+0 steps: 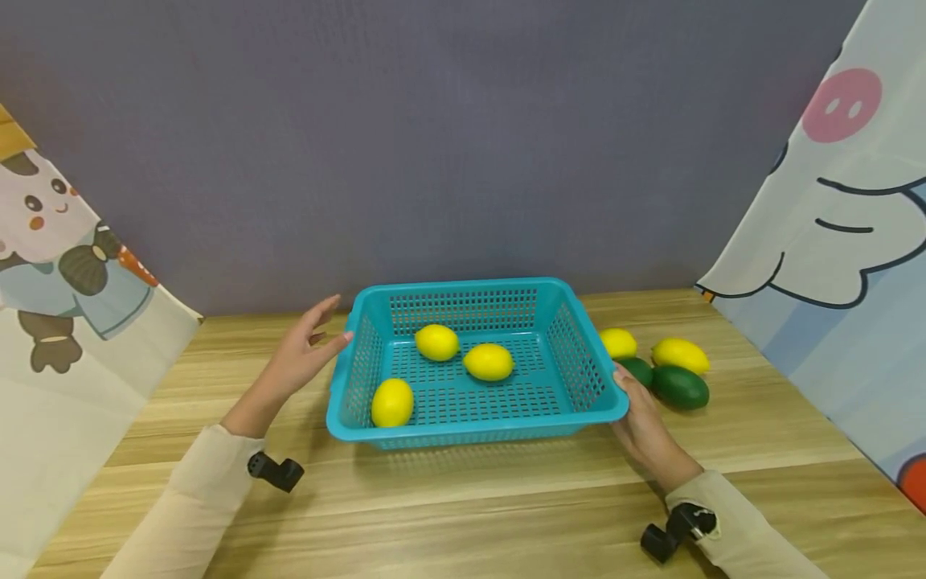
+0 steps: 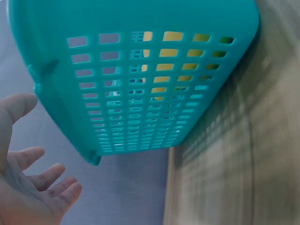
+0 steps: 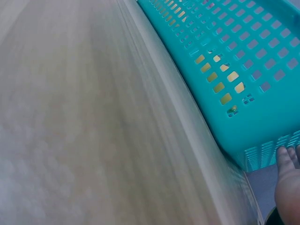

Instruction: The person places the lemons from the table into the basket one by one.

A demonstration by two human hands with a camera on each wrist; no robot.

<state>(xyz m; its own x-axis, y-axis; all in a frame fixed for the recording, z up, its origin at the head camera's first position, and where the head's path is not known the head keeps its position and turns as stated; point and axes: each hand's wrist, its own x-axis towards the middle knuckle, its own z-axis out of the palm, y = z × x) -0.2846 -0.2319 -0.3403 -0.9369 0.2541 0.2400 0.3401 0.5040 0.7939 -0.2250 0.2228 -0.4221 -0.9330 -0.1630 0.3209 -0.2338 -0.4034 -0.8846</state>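
In the head view a turquoise plastic basket (image 1: 463, 430) with a perforated bottom and walls stands on the table. Three lemons lie inside: one lemon (image 1: 437, 343) toward the back, another lemon (image 1: 488, 363) near the middle, a third lemon (image 1: 392, 403) in the near left corner. My right hand (image 1: 646, 430) grips the basket's right end by the rim, and its fingers (image 3: 283, 161) lie against the end wall in the right wrist view. At the opposite end my left hand (image 1: 297, 354) is spread beside the left rim, fingers loosely bent and holding nothing.
Right of the basket sit two more lemons, the outer lemon (image 1: 680, 355) and the inner lemon (image 1: 618, 343), beside two dark green fruits (image 1: 680, 388). A grey wall (image 1: 463, 145) closes off the back of the wooden table (image 1: 448, 515); printed cloths (image 1: 825, 241) hang along both sides.
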